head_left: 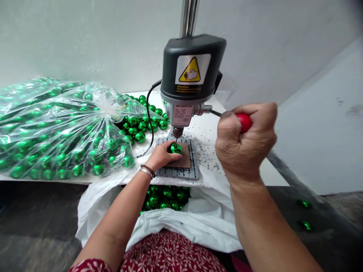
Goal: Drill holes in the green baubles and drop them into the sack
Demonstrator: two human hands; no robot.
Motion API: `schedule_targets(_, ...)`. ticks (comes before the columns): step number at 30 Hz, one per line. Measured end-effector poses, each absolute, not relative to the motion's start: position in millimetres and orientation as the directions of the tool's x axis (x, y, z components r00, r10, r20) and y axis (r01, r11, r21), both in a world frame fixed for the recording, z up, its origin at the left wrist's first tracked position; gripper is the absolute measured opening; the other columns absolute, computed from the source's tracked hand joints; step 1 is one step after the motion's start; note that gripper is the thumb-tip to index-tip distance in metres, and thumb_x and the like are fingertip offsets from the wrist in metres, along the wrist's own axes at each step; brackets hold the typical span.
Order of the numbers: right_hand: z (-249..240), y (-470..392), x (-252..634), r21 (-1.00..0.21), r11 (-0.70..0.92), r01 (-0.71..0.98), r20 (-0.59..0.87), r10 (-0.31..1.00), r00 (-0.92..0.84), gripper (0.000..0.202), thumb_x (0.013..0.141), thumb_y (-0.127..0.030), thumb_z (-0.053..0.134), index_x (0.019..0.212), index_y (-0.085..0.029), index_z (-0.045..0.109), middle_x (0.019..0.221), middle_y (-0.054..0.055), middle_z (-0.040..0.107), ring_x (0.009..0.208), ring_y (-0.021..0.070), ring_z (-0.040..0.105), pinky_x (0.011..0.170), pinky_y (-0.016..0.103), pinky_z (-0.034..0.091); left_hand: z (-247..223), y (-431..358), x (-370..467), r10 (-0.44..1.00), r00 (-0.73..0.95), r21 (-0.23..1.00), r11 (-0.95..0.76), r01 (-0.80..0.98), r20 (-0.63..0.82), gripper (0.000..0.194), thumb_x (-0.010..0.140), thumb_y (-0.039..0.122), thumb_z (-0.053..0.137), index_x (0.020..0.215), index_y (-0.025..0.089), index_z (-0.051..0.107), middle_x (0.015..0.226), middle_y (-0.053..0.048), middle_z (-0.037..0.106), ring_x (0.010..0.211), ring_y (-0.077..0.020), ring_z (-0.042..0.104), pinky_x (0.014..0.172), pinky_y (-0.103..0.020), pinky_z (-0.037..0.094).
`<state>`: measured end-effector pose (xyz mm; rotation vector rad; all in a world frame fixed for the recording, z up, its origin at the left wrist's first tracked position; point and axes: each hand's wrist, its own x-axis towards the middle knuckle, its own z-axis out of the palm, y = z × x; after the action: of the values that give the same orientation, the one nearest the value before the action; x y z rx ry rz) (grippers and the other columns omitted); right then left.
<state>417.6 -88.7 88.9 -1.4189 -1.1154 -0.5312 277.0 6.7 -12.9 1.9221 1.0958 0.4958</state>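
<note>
My left hand [163, 155] grips a shiny green ball [176, 148] between thumb and fingers. The ball rests on a brown board [185, 158] lying on the grey base [194, 166] of a small bench drill press [193, 68]. Right above it points the drill chuck [177, 131], its thin bit reaching the ball's top; whether it has entered I cannot tell. My right hand [246, 141], raised at the right, is closed around the red knob [244, 122] of the press's feed lever [215, 112].
A clear plastic bag [65, 128] full of green balls fills the table's left. Loose balls [139, 136] lie behind the black cable [148, 109]. Dark shavings litter the white table [211, 136]. A white sack [198, 223] with more balls opens below its front edge. Two balls [306, 226] lie on the floor.
</note>
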Motion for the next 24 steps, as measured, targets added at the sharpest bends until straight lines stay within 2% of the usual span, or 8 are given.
schedule_targets(8, 69.2, -84.5, 416.1, -0.467, 0.151, 0.871, 0.876, 0.215, 0.432, 0.008, 0.087, -0.026, 0.049, 0.082, -0.021, 0.046, 0.069, -0.003, 0.047, 0.06, 0.0062, 0.045, 0.061, 0.022, 0.039, -10.1, 0.9, 278.0, 0.867, 0.49, 0.815, -0.219, 0.536, -0.089, 0.065, 0.07, 0.029, 0.076, 0.133, 0.019, 0.059, 0.114, -0.005, 0.07, 0.101, -0.0212, 0.064, 0.094, -0.033, 0.049)
schedule_targets(12, 62.2, -85.2, 413.9, -0.445, 0.156, 0.882, 0.891, 0.181, 0.417, 0.009, 0.087, -0.026, 0.05, 0.081, -0.02, 0.048, 0.069, -0.003, 0.052, 0.06, 0.0059, 0.048, 0.059, 0.021, 0.041, -12.4, 1.7, 277.7, 0.856, 0.514, 0.83, -0.251, 0.498, -0.049, 0.057, 0.071, 0.028, 0.075, 0.126, 0.017, 0.063, 0.109, -0.005, 0.071, 0.097, -0.0206, 0.064, 0.091, -0.032, 0.05)
schedule_targets(18, 42.2, -87.2, 411.8, -0.432, 0.195, 0.88, 0.899, 0.173, 0.403, 0.008, 0.085, -0.026, 0.052, 0.082, -0.019, 0.05, 0.069, -0.003, 0.054, 0.059, 0.0062, 0.05, 0.056, 0.02, 0.041, -14.2, 1.9, 276.2, 0.863, 0.505, 0.82, -0.267, 0.507, -0.032, 0.051, 0.069, 0.03, 0.075, 0.119, 0.022, 0.066, 0.102, -0.001, 0.071, 0.093, -0.0206, 0.063, 0.087, -0.031, 0.05)
schedule_targets(22, 70.1, -76.7, 417.6, -0.46, 0.248, 0.852, 0.888, 0.141, 0.438, 0.012, 0.082, -0.03, 0.052, 0.079, -0.018, 0.049, 0.069, -0.003, 0.054, 0.059, 0.0065, 0.049, 0.055, 0.021, 0.04, -14.1, 0.8, 277.3, 0.873, 0.487, 0.809, -0.267, 0.524, -0.027, 0.055, 0.068, 0.031, 0.076, 0.121, 0.022, 0.064, 0.104, -0.002, 0.07, 0.095, -0.0217, 0.063, 0.089, -0.032, 0.049)
schedule_targets(24, 95.0, -69.2, 421.8, -0.513, 0.238, 0.825, 0.857, 0.199, 0.476, 0.016, 0.083, -0.033, 0.05, 0.078, -0.017, 0.049, 0.068, -0.003, 0.052, 0.056, 0.0055, 0.045, 0.052, 0.02, 0.036, -13.1, -1.1, 276.0, 0.875, 0.483, 0.81, -0.277, 0.517, -0.009, 0.052, 0.068, 0.031, 0.075, 0.118, 0.021, 0.065, 0.101, -0.002, 0.07, 0.093, -0.0209, 0.063, 0.088, -0.032, 0.049)
